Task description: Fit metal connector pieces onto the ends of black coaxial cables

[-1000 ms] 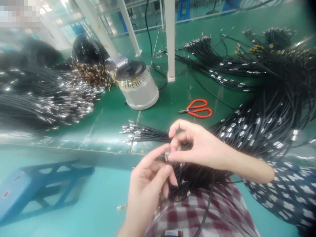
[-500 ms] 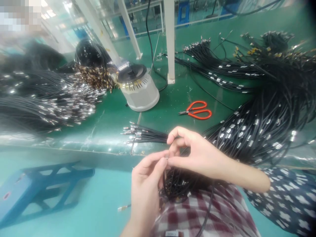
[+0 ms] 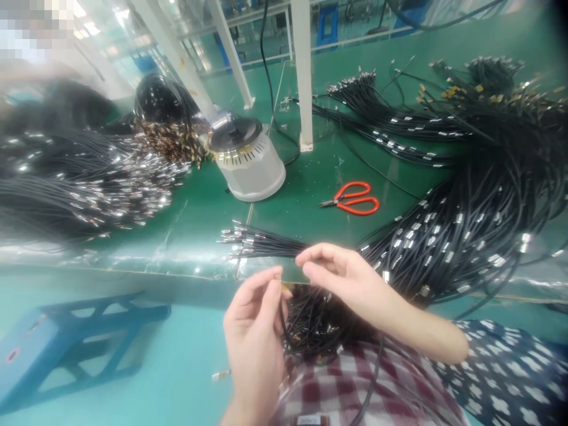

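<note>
My left hand is raised in front of the bench edge, thumb and forefinger pinched on the end of a thin black cable that loops down into a dark bundle in my lap. My right hand hovers just right of it, thumb and fingers pinched together near the cable's metal tip; what it holds is too small to make out. A small fan of black cables with silver connectors lies on the green bench just beyond both hands.
Orange-handled scissors lie on the green bench. A white round machine stands at the back centre, beside a white post. Large heaps of black cables fill the left and right. A blue stool stands on the floor, lower left.
Both hands have dropped slightly and drawn a little apart. The small metal piece seen between the fingertips a second ago no longer shows.
</note>
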{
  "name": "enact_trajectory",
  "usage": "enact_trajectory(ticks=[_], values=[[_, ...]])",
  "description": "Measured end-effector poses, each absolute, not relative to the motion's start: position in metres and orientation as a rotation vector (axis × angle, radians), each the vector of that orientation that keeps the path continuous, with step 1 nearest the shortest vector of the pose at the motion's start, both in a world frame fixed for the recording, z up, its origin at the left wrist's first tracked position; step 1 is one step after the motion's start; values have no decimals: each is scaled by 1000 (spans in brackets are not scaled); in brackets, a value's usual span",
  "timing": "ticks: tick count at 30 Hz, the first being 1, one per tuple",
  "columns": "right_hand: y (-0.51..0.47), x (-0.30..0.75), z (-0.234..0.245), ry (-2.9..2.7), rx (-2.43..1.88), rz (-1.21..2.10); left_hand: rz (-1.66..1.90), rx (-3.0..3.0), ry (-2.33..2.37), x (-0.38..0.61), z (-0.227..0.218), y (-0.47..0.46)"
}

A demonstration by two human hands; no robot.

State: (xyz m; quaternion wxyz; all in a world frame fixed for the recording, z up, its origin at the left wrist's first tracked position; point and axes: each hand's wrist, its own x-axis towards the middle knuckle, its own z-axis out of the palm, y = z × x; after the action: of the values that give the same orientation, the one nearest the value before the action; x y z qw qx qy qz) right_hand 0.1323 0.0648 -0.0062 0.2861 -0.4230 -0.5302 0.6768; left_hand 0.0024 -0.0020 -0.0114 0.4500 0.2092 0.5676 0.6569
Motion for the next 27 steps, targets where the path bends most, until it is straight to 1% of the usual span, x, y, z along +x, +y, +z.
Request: enact_trajectory(ticks=[7, 11, 14, 21, 27], values=[[59, 124, -3, -1391, -1017, 1836, 1563, 498, 1394, 0, -9, -3], [59, 125, -2, -1303, -904, 1924, 1368, 535, 1346, -5, -4, -8], [58, 128, -1, -1359, -952, 1862, 1265, 553, 1295, -10, -2, -10], [53, 127, 1, -1459, -1001, 1693, 1242, 493, 1379, -14, -6, -10], [52, 124, 2, -1412, -969, 1733, 1237, 422, 1320, -6, -6, -10]])
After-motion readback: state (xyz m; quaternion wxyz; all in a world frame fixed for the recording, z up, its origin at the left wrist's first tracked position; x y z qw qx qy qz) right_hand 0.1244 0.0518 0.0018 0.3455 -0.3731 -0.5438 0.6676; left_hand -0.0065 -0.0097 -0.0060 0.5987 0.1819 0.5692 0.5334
